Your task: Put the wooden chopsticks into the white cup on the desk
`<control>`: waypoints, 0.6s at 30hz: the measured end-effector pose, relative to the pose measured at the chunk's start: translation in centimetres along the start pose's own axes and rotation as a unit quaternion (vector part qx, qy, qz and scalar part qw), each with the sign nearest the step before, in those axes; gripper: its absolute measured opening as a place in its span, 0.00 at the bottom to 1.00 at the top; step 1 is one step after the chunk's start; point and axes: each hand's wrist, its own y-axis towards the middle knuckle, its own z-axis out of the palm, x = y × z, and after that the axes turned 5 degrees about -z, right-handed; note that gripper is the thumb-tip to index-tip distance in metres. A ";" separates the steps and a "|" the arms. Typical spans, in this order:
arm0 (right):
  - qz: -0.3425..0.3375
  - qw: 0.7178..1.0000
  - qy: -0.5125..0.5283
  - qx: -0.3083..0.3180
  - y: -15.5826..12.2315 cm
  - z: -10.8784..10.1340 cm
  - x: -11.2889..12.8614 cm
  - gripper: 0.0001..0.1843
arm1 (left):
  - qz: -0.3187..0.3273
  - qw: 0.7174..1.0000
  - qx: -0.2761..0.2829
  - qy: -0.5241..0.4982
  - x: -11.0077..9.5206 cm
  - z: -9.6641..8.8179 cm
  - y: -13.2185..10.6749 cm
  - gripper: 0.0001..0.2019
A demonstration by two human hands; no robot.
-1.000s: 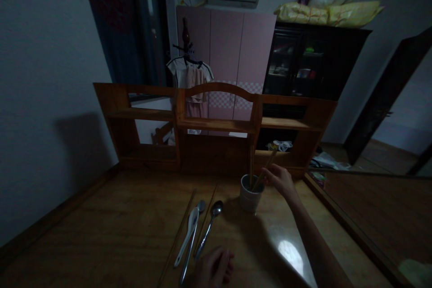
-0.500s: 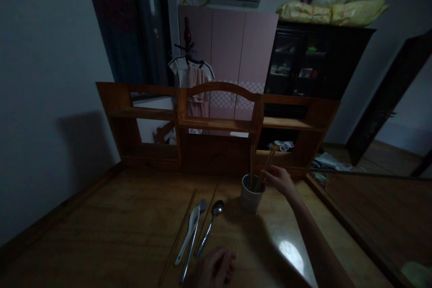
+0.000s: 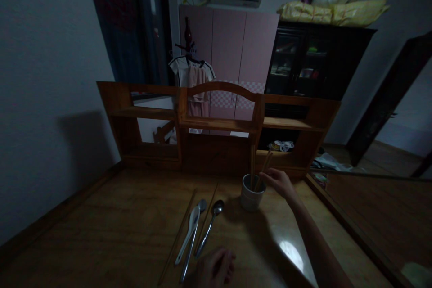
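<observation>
Left chopstick (image 3: 177, 236): lying loose on tabletop (image 3: 118, 220), near to far; first of two.
White spoon (image 3: 192, 225): just right; only one, probably ceramic, so breakable.
Left metal spoon (image 3: 191, 244): alongside, seemingly touching white spoon; first of two.
Right chopstick (image 3: 208, 211): lying farther right; second of two.
Right metal spoon (image 3: 208, 228): bowl far, handle near; second of two.
Left hand (image 3: 216, 266): near, beside that handle; fingers relaxed, half curled, nothing visible in them.
Cup (image 3: 250, 201): just one, upright, far right.
Upright chopsticks (image 3: 252, 166): inside cup, number unclear.
Leaning chopsticks (image 3: 265, 165): inside cup, tops tilted right, apparently two; likely light, stiff, smooth; best pinched together above rim.
Right hand (image 3: 278, 182): right of cup, fingertips pinching leaning chopsticks just above rim.
</observation>
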 end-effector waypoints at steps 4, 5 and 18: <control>0.002 1.000 -0.003 0.013 -0.3 0.1 0.2 0.30 | -0.010 1.000 0.021 0.000 -0.2 -0.3 0.0 0.31; 0.004 1.000 -0.002 0.015 -0.3 0.1 0.3 0.30 | -0.011 1.000 0.022 0.003 -0.2 -0.3 0.0 0.30; 0.031 0.999 0.018 0.001 -1.2 0.6 1.3 0.33 | -0.001 1.000 0.026 -0.014 0.0 -0.3 0.0 0.27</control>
